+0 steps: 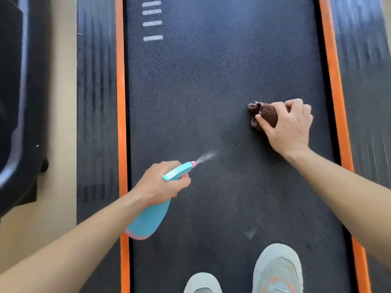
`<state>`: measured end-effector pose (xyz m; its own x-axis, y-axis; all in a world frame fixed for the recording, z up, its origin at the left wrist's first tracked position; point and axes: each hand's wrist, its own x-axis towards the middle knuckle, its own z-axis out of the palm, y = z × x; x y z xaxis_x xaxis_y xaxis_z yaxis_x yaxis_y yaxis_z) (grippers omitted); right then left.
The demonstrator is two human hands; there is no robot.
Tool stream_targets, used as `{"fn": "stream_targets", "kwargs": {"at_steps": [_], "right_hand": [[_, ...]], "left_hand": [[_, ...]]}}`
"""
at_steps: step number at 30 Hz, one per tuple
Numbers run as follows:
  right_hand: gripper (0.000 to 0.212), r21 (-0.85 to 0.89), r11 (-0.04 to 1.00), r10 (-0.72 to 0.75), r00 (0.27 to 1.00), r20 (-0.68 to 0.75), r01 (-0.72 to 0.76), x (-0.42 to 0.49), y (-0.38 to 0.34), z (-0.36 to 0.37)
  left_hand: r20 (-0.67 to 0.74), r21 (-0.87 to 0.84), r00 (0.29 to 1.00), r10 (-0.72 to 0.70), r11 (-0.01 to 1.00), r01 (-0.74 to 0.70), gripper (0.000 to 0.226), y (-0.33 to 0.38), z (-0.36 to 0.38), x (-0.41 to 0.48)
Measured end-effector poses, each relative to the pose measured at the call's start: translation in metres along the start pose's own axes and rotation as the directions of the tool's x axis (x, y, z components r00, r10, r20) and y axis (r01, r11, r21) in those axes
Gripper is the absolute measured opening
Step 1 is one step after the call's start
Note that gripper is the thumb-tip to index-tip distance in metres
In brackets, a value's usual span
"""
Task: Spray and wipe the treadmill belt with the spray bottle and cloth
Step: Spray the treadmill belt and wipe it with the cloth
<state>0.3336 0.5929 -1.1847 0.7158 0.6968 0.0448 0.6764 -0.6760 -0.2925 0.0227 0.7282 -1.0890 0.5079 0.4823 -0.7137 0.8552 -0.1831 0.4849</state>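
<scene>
- Left hand (pixel 163 185), fingers curled round a teal spray bottle (pixel 151 212), sends mist onto the middle of the treadmill belt (pixel 211 81).
- Right hand (pixel 289 125) pinches a bunched brown cloth (pixel 263 115) against the belt's right side.
- Spraying appears under way; most wiping seemingly remains.

Turquoise spray bottle (pixel 152 216), pink base, pink nozzle tip beyond the fingers of the left hand (pixel 160 185). Dark brown cloth (pixel 268 115) beneath the fingers of the right hand (pixel 292 127). Charcoal belt (pixel 211 81), fine dotted weave (white dashes (pixel 152 38) well beyond the fingers), orange side strips (pixel 120 81).
</scene>
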Motion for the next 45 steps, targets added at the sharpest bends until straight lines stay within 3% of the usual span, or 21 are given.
{"fn": "stream_targets", "kwargs": {"at_steps": [3,8,11,16,19,20,21,22,25,27,30,32,34,36,38,39,41,43,45], "right_hand": [[0.050,0.007,1.000,-0.014,1.000,0.003,0.014,0.005,-0.005,0.002],[0.054,-0.014,0.996,-0.092,0.996,0.021,0.093,0.021,-0.036,0.012],[0.050,-0.035,0.971,-0.235,0.970,0.055,0.237,0.007,-0.071,0.021],[0.045,0.048,0.815,-0.579,0.812,0.070,0.577,-0.098,-0.103,0.036],[0.046,0.098,0.625,-0.779,0.611,0.141,0.775,-0.108,-0.089,0.035],[0.044,0.104,0.599,-0.798,0.583,0.153,0.794,-0.095,-0.083,0.035],[0.041,0.098,0.622,-0.781,0.608,0.141,0.777,-0.077,-0.077,0.035],[0.040,0.077,0.687,-0.726,0.679,0.107,0.722,-0.055,-0.071,0.037],[0.045,-0.048,0.922,-0.385,0.923,0.001,0.385,0.025,-0.039,0.030],[0.049,-0.097,0.974,-0.208,0.978,-0.011,0.206,0.053,-0.019,0.022],[0.046,-0.100,0.975,-0.201,0.979,-0.026,0.197,0.023,-0.026,0.020],[0.042,-0.018,0.950,-0.311,0.950,0.007,0.311,-0.033,-0.044,0.024],[0.044,0.062,0.855,-0.518,0.852,0.078,0.514,-0.092,-0.054,0.026],[0.047,0.088,0.712,-0.701,0.699,0.140,0.697,-0.122,-0.053,0.025],[0.042,0.100,0.656,-0.753,0.641,0.148,0.748,-0.116,-0.046,0.025],[0.039,0.093,0.675,-0.736,0.663,0.134,0.732,-0.103,-0.044,0.026],[0.038,0.054,0.776,-0.631,0.774,0.058,0.628,-0.065,-0.038,0.028],[0.042,0.000,0.901,-0.435,0.901,-0.004,0.435,-0.016,-0.026,0.026],[0.045,-0.066,0.968,-0.244,0.969,-0.026,0.242,0.026,-0.007,0.019]], "left_hand": [[-0.030,0.002,0.999,-0.041,0.999,0.041,0.032,-0.012,-0.002,-0.005],[-0.017,-0.192,1.000,-0.022,0.981,0.019,0.023,-0.018,-0.016,-0.003],[-0.091,-0.268,0.995,-0.032,0.963,0.007,0.031,-0.006,-0.030,0.006],[-0.162,-0.314,0.987,0.000,0.948,-0.051,0.043,0.018,-0.048,0.028],[-0.164,-0.274,0.986,-0.012,0.961,-0.034,0.052,0.028,-0.049,0.037],[-0.162,-0.270,0.987,-0.018,0.963,-0.027,0.048,0.031,-0.049,0.039],[-0.161,-0.273,0.987,-0.022,0.962,-0.023,0.043,0.033,-0.050,0.042],[-0.163,-0.280,0.986,-0.024,0.960,-0.023,0.038,0.033,-0.050,0.044],[-0.143,-0.288,0.989,-0.030,0.957,-0.013,0.029,0.030,-0.051,0.046],[-0.129,-0.284,0.991,-0.034,0.959,-0.004,0.028,0.029,-0.050,0.048],[-0.136,-0.319,0.990,-0.038,0.948,-0.007,0.027,0.035,-0.047,0.050],[-0.133,-0.346,0.990,-0.049,0.938,0.000,0.030,0.044,-0.046,0.052],[-0.133,-0.341,0.990,-0.055,0.940,0.006,0.032,0.051,-0.046,0.056],[-0.121,-0.324,0.992,-0.045,0.946,0.003,0.035,0.056,-0.046,0.059],[-0.112,-0.316,0.993,-0.028,0.949,-0.008,0.039,0.061,-0.045,0.063],[-0.113,-0.308,0.993,-0.025,0.951,-0.011,0.040,0.064,-0.044,0.064],[-0.111,-0.293,0.994,-0.018,0.956,-0.016,0.044,0.071,-0.042,0.068],[-0.092,-0.274,0.996,0.002,0.961,-0.027,0.045,0.080,-0.037,0.070],[-0.067,-0.243,0.998,0.024,0.969,-0.039,0.041,0.090,-0.032,0.072]]}}
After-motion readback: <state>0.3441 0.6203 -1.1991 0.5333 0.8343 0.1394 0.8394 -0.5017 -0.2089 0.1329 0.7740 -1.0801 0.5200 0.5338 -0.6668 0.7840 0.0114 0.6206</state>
